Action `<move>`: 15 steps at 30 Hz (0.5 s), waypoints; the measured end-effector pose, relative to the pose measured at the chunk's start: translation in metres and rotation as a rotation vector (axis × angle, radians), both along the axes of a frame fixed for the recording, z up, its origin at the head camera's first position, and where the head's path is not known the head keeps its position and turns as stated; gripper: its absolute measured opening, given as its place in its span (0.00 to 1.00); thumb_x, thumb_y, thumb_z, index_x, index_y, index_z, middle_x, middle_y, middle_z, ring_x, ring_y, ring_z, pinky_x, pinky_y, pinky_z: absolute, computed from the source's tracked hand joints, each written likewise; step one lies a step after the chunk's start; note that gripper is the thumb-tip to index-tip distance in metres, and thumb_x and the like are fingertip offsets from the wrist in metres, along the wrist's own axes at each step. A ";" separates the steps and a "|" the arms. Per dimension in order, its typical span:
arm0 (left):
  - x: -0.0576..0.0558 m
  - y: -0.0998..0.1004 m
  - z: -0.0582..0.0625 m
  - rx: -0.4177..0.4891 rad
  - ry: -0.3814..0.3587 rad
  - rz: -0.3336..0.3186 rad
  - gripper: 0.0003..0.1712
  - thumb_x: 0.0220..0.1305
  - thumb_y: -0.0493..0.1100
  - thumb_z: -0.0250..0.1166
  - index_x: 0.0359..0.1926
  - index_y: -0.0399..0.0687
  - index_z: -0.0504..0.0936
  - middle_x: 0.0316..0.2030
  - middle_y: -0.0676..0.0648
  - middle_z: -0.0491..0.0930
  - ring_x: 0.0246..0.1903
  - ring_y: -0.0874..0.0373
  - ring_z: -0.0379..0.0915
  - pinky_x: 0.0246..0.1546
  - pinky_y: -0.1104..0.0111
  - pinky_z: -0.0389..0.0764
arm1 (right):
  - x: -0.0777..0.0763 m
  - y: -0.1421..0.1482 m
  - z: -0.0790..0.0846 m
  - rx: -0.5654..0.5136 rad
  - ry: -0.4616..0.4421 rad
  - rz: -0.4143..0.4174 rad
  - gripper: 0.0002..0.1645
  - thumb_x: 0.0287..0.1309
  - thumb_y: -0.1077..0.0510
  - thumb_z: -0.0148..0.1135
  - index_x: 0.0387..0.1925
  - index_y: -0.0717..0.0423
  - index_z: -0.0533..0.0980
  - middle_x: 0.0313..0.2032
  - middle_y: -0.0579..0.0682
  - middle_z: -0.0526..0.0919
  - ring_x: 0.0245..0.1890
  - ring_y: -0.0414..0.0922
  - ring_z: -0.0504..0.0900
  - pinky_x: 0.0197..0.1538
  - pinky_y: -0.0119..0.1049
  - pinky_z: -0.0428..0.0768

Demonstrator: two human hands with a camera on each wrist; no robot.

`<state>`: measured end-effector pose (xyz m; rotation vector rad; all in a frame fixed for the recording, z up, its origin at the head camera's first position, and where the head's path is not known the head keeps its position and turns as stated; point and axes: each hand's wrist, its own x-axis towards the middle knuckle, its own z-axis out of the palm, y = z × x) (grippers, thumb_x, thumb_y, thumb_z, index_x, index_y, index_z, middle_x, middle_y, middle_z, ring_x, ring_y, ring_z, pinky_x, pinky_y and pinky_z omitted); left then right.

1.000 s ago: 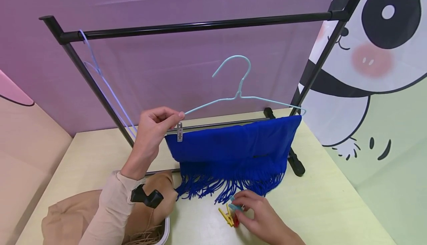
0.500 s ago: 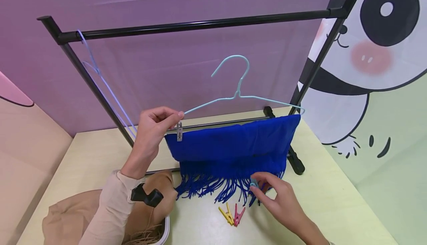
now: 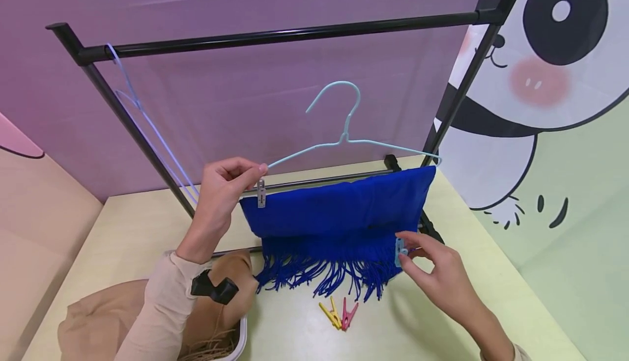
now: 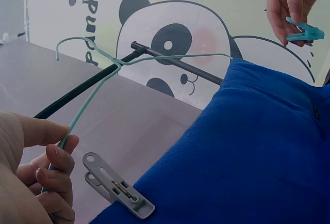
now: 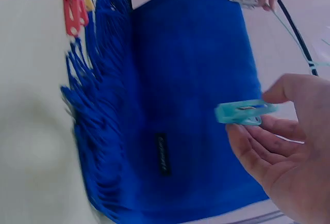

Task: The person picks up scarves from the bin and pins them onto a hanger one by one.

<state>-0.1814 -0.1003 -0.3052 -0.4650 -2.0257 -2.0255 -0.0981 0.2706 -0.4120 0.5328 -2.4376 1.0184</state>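
Observation:
My left hand (image 3: pixel 223 194) pinches the left end of a pale green wire hanger (image 3: pixel 346 131). Over the hanger's lower bar hangs a folded blue fringed scarf (image 3: pixel 339 208), its fringe reaching down near the table. A grey clothespin (image 4: pixel 119 187) clips the scarf's top edge close by my left fingers. Between thumb and fingers my right hand (image 3: pixel 439 268) holds a light blue clothespin (image 5: pixel 242 111), in front of the scarf's lower right side. A yellow clothespin (image 3: pixel 331 314) and a pink clothespin (image 3: pixel 349 315) lie on the table below the fringe.
A black rack (image 3: pixel 295 34) stands behind the scarf, with a lilac hanger (image 3: pixel 147 118) hooked at its left end. At lower left, brown cloth (image 3: pixel 98 317) lies over and beside a white-rimmed basket (image 3: pixel 242 339). A panda-print sheet (image 3: pixel 496 175) covers the right wall.
My right hand has lifted the light blue clothespin off the table beside the other two and carried it up and right to the scarf. The left hand keeps its hold on the hanger.

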 end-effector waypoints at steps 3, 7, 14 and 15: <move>-0.001 -0.001 -0.001 0.005 0.002 -0.006 0.13 0.63 0.41 0.70 0.35 0.31 0.85 0.20 0.52 0.75 0.27 0.55 0.69 0.32 0.64 0.72 | -0.002 0.005 0.006 0.012 0.009 -0.005 0.23 0.48 0.71 0.73 0.48 0.58 0.80 0.40 0.46 0.86 0.34 0.36 0.85 0.45 0.17 0.75; -0.002 -0.001 -0.001 -0.005 0.002 -0.003 0.12 0.63 0.42 0.70 0.34 0.35 0.86 0.21 0.52 0.76 0.27 0.56 0.69 0.32 0.66 0.72 | -0.003 0.012 0.015 0.078 0.002 -0.042 0.24 0.51 0.67 0.74 0.51 0.55 0.79 0.41 0.45 0.88 0.37 0.42 0.87 0.42 0.18 0.74; -0.001 0.000 0.000 -0.018 0.007 0.024 0.10 0.63 0.43 0.71 0.32 0.39 0.88 0.22 0.50 0.77 0.28 0.54 0.70 0.32 0.65 0.72 | -0.008 0.024 0.033 0.132 0.115 -0.021 0.29 0.49 0.71 0.73 0.55 0.53 0.80 0.41 0.46 0.88 0.40 0.33 0.84 0.40 0.20 0.71; -0.001 0.000 0.000 -0.019 0.009 0.023 0.10 0.63 0.43 0.71 0.32 0.39 0.88 0.22 0.51 0.77 0.28 0.54 0.70 0.32 0.64 0.72 | -0.008 0.025 0.035 0.133 0.130 -0.010 0.29 0.48 0.71 0.73 0.54 0.52 0.80 0.41 0.45 0.88 0.40 0.31 0.83 0.41 0.19 0.71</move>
